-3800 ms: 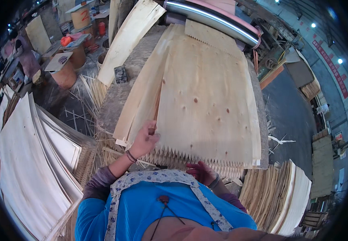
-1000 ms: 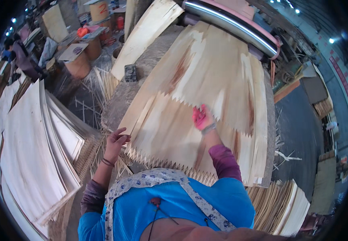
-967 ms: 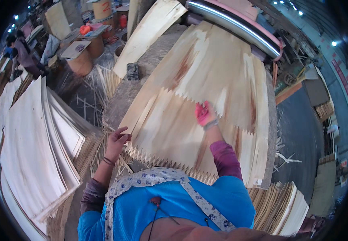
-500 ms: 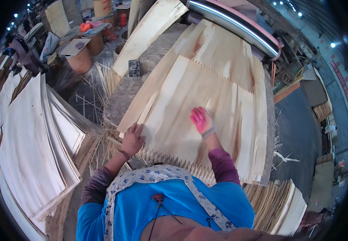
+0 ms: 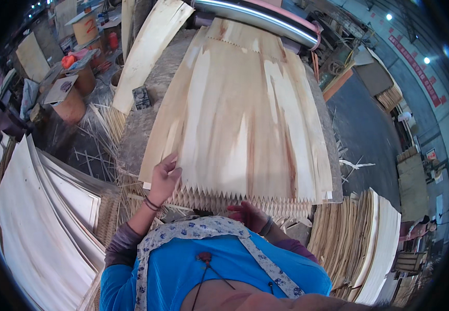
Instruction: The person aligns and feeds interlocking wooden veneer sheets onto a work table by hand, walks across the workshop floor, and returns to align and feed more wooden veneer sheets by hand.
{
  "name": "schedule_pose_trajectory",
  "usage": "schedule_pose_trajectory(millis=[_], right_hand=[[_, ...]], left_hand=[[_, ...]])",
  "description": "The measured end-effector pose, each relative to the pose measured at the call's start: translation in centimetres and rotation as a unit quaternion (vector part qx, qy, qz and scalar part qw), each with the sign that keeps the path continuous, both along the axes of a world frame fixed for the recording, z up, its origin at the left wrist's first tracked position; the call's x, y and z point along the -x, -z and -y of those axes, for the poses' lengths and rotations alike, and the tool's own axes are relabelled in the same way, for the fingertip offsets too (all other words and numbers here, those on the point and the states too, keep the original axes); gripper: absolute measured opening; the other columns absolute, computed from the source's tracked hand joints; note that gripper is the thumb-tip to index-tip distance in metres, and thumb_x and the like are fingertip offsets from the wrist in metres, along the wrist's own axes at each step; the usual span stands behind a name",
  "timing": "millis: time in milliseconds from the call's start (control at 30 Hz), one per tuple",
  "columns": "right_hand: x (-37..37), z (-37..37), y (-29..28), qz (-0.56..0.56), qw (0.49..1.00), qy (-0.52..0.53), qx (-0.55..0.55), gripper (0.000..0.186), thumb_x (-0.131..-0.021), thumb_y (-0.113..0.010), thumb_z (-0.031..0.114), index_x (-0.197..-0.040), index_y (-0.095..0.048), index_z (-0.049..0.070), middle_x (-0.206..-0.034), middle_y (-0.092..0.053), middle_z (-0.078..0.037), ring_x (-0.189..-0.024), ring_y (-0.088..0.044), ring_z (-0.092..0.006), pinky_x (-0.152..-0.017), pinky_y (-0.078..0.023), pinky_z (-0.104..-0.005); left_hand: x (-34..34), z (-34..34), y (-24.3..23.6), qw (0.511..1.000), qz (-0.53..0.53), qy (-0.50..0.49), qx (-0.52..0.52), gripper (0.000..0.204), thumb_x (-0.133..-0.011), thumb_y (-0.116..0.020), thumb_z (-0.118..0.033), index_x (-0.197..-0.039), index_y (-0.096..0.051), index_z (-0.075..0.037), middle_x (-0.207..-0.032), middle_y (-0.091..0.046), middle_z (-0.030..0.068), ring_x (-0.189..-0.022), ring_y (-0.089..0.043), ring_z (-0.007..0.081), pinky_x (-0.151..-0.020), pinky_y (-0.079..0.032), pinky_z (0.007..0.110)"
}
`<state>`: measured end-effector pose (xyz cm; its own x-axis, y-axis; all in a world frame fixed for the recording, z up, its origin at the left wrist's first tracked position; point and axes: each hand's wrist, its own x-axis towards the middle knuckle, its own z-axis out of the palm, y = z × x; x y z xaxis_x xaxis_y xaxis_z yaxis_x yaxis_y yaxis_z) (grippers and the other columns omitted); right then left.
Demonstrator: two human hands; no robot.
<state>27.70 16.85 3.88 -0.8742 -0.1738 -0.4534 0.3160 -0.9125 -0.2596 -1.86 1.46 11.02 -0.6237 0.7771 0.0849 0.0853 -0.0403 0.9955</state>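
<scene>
Layered wooden veneer sheets (image 5: 250, 124), pale with brown streaks, lie on the dusty bench, their near ends cut into zigzag teeth (image 5: 224, 199). A zigzag joint crosses the sheets near their far end. My left hand (image 5: 165, 173) rests on the left side of the top sheet near its front, fingers bent but apart, holding nothing I can see. My right hand (image 5: 246, 212) is low at the toothed front edge, against the apron, fingers loosely apart and partly shadowed. A small dark block (image 5: 141, 97) sits on the bench to the left.
A steel-and-pink roller (image 5: 255, 20) spans the far end. Veneer piles stand at lower left (image 5: 43, 212) and lower right (image 5: 349, 243). A long loose board (image 5: 149, 52), drums (image 5: 69, 106) and scattered offcuts (image 5: 100, 155) are at left. A person (image 5: 4, 116) is at the far left edge.
The top sheet has slid forward, its far toothed edge now near the roller. My right hand has drawn back to the front edge; my left hand has moved slightly up. The view has shifted.
</scene>
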Motion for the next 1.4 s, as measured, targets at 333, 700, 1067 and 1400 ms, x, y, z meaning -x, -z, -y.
schedule_pose_trajectory(millis=[333,700,1067,1400], right_hand=[[4.1,-0.1,-3.7,0.054,0.973,0.224,0.026,0.040,-0.086,-0.047,0.044,-0.104,-0.053,0.010,-0.062,-0.032,0.005,-0.055,-0.029,-0.0097,-0.052,-0.028,-0.0237],[10.6,-9.9,-0.7,0.029,0.972,0.216,-0.087,0.033,-0.085,-0.052,0.038,-0.101,-0.053,0.009,-0.089,-0.061,-0.003,-0.075,-0.055,-0.0161,-0.069,-0.045,-0.0304],[21.6,-22.9,0.5,0.034,0.916,0.385,-0.112,0.030,-0.084,-0.053,0.035,-0.098,-0.051,0.008,-0.102,-0.059,-0.011,-0.095,-0.056,-0.0261,-0.081,-0.046,-0.0378],[14.6,-11.1,4.2,-0.097,0.950,0.263,-0.139,0.026,-0.083,-0.058,0.031,-0.100,-0.055,0.012,-0.090,-0.060,-0.004,-0.081,-0.058,-0.0179,-0.071,-0.048,-0.0344]], left_hand=[[2.9,0.6,0.7,0.967,0.237,-0.055,-0.079,0.045,-0.079,-0.047,0.005,-0.124,-0.043,0.002,-0.100,-0.060,0.0102,-0.084,-0.057,0.0118,-0.076,-0.045,0.023],[2.6,0.4,2.9,0.969,0.183,-0.157,0.047,0.039,-0.082,-0.053,-0.008,-0.120,-0.047,-0.002,-0.099,-0.062,0.0103,-0.086,-0.059,0.0138,-0.073,-0.043,0.024],[2.4,0.4,6.6,0.982,-0.017,-0.162,0.098,0.037,-0.081,-0.055,-0.009,-0.117,-0.049,0.000,-0.105,-0.059,0.0144,-0.093,-0.056,0.0202,-0.082,-0.043,0.030],[3.0,1.1,8.9,0.866,-0.449,-0.023,0.217,0.054,-0.071,-0.057,-0.010,-0.122,-0.042,0.003,-0.124,-0.037,0.0314,-0.113,-0.037,0.0456,-0.096,-0.033,0.045]])
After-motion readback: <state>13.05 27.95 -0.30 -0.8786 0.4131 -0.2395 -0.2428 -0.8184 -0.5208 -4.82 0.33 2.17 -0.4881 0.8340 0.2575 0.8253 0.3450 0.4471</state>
